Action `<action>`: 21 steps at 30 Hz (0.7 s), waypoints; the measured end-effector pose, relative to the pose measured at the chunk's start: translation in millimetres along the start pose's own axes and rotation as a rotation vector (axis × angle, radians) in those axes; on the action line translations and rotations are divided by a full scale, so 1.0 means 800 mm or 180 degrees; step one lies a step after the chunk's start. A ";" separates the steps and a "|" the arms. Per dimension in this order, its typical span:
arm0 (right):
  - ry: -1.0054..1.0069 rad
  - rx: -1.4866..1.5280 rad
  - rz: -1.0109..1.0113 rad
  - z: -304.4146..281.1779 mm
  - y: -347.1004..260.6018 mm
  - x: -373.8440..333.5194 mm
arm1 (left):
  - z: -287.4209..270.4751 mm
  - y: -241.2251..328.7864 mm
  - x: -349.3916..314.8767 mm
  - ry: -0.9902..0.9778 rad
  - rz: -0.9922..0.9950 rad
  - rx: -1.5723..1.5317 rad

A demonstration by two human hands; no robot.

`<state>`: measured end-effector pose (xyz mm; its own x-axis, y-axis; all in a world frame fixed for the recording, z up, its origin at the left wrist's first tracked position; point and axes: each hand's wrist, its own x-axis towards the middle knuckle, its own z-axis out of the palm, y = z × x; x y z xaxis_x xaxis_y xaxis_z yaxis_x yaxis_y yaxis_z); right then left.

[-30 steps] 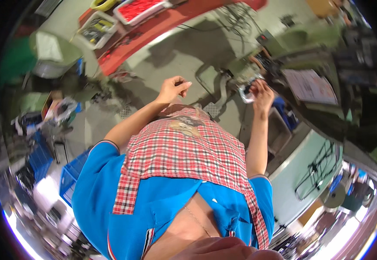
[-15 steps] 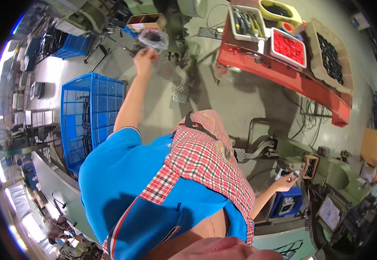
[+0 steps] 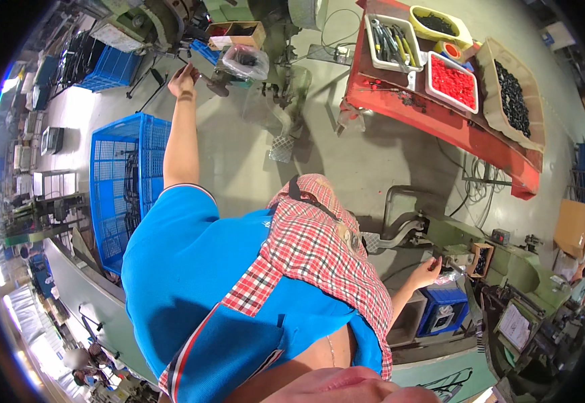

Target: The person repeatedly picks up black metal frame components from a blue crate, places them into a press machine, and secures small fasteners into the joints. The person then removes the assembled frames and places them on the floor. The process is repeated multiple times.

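My left arm reaches out to the far left. The left hand [image 3: 183, 80] is closed, fingers drawn together beside a machine's dark metal arm [image 3: 215, 85]; what they hold, if anything, is too small to make out. To the right of it is a clear plastic bag [image 3: 247, 62] with dark contents. My right hand [image 3: 427, 273] is at the right, in front of a green machine [image 3: 450, 236]. Its fingers are curled together, and whatever may be in them is hidden. A clear plastic wrapping [image 3: 448, 277] and a blue bin [image 3: 443, 311] lie close to that hand.
A red table [image 3: 440, 138] at the far right bears a white tray of hand tools [image 3: 392, 43], a tray of red parts [image 3: 451, 81] and a tub of black parts [image 3: 511, 94]. Blue crates [image 3: 126, 185] stand at the left. Foot pedals [image 3: 281, 148] stick out near the floor.
My left hand has moved left, away from the plastic bag. My right hand has shifted a little left and farther away from me, off the spot by the green machine's work area.
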<state>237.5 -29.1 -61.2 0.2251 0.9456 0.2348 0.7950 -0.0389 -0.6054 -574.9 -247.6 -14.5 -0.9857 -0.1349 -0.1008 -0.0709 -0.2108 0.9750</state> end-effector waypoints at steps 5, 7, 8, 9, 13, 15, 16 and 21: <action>0.0198 -0.0367 0.0158 0.010 0.004 -0.050 | 0.012 -0.042 0.007 0.0192 0.2346 0.2765; 0.0055 0.0038 0.0499 0.005 -0.036 -0.071 | -0.034 -0.077 0.046 0.0029 0.3241 0.3581; 0.0110 0.0087 0.0355 0.007 -0.027 -0.081 | -0.042 -0.088 0.061 0.0129 0.3405 0.4890; 0.0029 -0.0004 0.0269 0.016 -0.021 -0.095 | -0.042 -0.073 0.102 0.0344 0.3798 0.4903; -0.0117 0.0172 0.0392 0.006 -0.020 -0.135 | -0.067 -0.092 0.093 0.0585 0.4222 0.4002; -0.0030 0.0114 0.0721 -0.044 -0.044 -0.178 | -0.051 -0.130 0.050 0.0696 0.2253 0.2163; 0.0143 -0.0005 0.0916 -0.068 -0.032 -0.205 | -0.027 -0.154 0.014 0.0276 0.1960 0.2213; 0.0893 -0.0159 0.1387 -0.132 0.020 -0.296 | -0.064 -0.262 -0.142 -0.2893 -0.0435 0.3309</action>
<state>256.8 -287.7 -46.1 0.6779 0.7157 0.1680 0.6183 -0.4315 -0.6569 -440.5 -237.7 -217.3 -0.6858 0.5837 -0.4347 0.1416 0.6930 0.7069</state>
